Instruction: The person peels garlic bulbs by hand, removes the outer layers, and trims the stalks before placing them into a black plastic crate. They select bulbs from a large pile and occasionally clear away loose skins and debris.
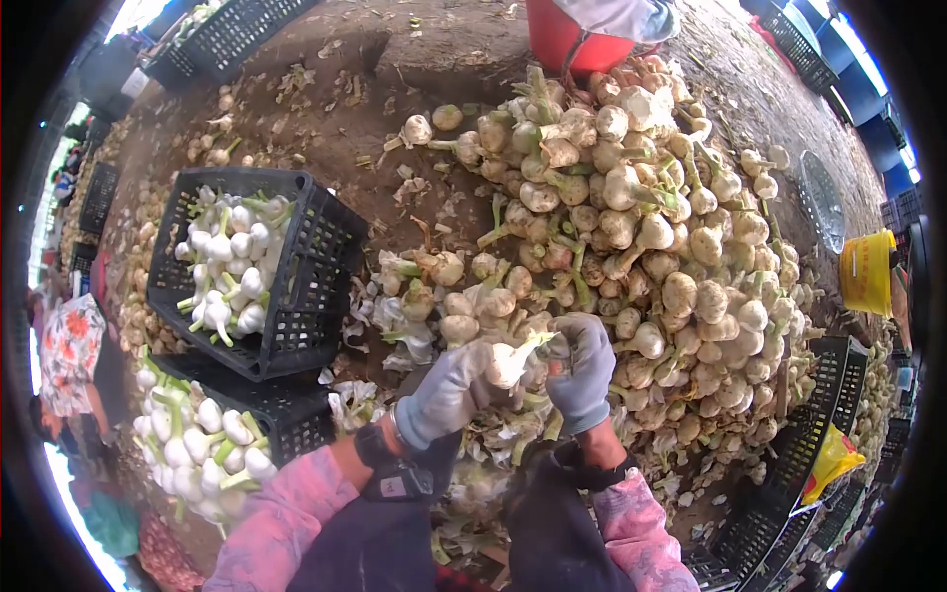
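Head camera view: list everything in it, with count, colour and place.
Held garlic bulb: one, whitish, left hand
Garlic pile: too many to count, tan and white, centre to right
Upper crate: one, black, left, holding white bulbs
Lower crate: one, black, partly hidden beneath it
Outer crates: several, black, edges
Loose skins: many, pale, ground
Red bucket: one, top centre
Cloth: one, whitish, on the red bucket
Yellow bucket: one, right
Yellow bag: one, lower right
Blue containers: several, upper right
Another person: one, floral clothing, left edge
Left hand: one, grey glove, centre
Right hand: one, grey glove, centre
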Demonstrator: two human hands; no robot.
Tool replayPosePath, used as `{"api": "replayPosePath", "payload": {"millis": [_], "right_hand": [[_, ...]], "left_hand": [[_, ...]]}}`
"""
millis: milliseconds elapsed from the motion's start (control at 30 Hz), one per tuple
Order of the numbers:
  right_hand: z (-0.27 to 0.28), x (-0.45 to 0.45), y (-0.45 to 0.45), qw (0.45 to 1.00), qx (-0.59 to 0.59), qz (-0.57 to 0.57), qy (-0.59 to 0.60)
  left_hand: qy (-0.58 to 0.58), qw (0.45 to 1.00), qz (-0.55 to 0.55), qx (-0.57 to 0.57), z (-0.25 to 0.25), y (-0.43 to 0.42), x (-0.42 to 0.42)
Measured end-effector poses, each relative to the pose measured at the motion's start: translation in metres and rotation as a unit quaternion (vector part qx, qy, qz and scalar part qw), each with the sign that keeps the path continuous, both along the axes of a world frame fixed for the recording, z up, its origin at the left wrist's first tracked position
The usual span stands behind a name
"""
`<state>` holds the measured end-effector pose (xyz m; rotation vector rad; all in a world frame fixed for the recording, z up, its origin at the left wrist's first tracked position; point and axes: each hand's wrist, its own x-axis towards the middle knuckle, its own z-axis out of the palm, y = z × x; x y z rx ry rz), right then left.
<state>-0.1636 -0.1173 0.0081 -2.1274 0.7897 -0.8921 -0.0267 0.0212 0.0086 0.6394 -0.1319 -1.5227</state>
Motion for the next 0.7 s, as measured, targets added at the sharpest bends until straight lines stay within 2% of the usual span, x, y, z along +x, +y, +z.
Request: {"api": "replayPosePath", "payload": {"millis": [67, 100, 133, 167, 200, 233, 300, 367, 400, 433, 533, 567, 600, 667, 700], "right_hand": [[-0.002, 0.001, 0.007, 1.0, 0.026, -0.004, -0.004], [-0.001, 0.001, 0.013, 0.999, 0.039, -0.006, -0.006], [0.004, 0.003, 0.018, 0.978, 0.198, -0.003, -0.06], [0.012, 0.004, 0.024, 0.929, 0.352, 0.0, -0.111], [0.017, 0.003, 0.029, 0.854, 0.496, 0.002, -0.159], [0.011, -0.001, 0.033, 0.858, 0.478, 0.058, -0.178], [0.008, 0.008, 0.038, 0.925, 0.35, 0.064, -0.133], [0.003, 0.009, 0.037, 0.961, 0.242, 0.082, -0.106], [0.005, 0.008, 0.037, 0.958, 0.259, 0.065, -0.103], [0.009, 0.007, 0.037, 0.955, 0.275, 0.047, -0.098], [0.013, 0.006, 0.035, 0.956, 0.276, 0.027, -0.095], [0.01, 0.004, 0.035, 0.955, 0.28, 0.031, -0.088], [0.006, 0.002, 0.035, 0.955, 0.284, 0.035, -0.082], [-0.011, -0.001, 0.033, 0.899, 0.385, 0.013, -0.208], [-0.015, -0.003, 0.031, 0.862, 0.431, 0.003, -0.269]], "left_hand": [[0.146, 0.989, 0.0, 0.037, 0.0, 0.005, 0.003], [0.161, 0.987, -0.005, 0.03, 0.003, 0.005, 0.007], [0.161, 0.986, 0.002, 0.038, 0.002, 0.006, 0.009], [0.161, 0.986, 0.009, 0.046, 0.0, 0.008, 0.01], [0.161, 0.985, 0.015, 0.055, 0.001, 0.008, 0.011], [0.175, 0.98, 0.025, 0.088, 0.003, 0.008, 0.011], [0.205, 0.965, 0.042, 0.156, 0.013, 0.005, 0.01], [0.155, 0.985, -0.008, 0.081, -0.003, 0.006, 0.011], [0.13, 0.99, -0.032, 0.042, -0.01, 0.006, 0.011], [0.074, 0.994, 0.011, 0.077, -0.015, 0.007, 0.005], [-0.043, 0.998, 0.017, 0.046, -0.002, 0.003, 0.006], [-0.143, 0.985, 0.021, 0.095, 0.002, 0.0, 0.007], [-0.146, 0.985, 0.017, 0.091, 0.0, 0.0, 0.006], [-0.152, 0.985, 0.009, 0.08, -0.004, 0.001, 0.006], [-0.097, 0.99, -0.03, 0.098, 0.004, 0.004, 0.011]]}}
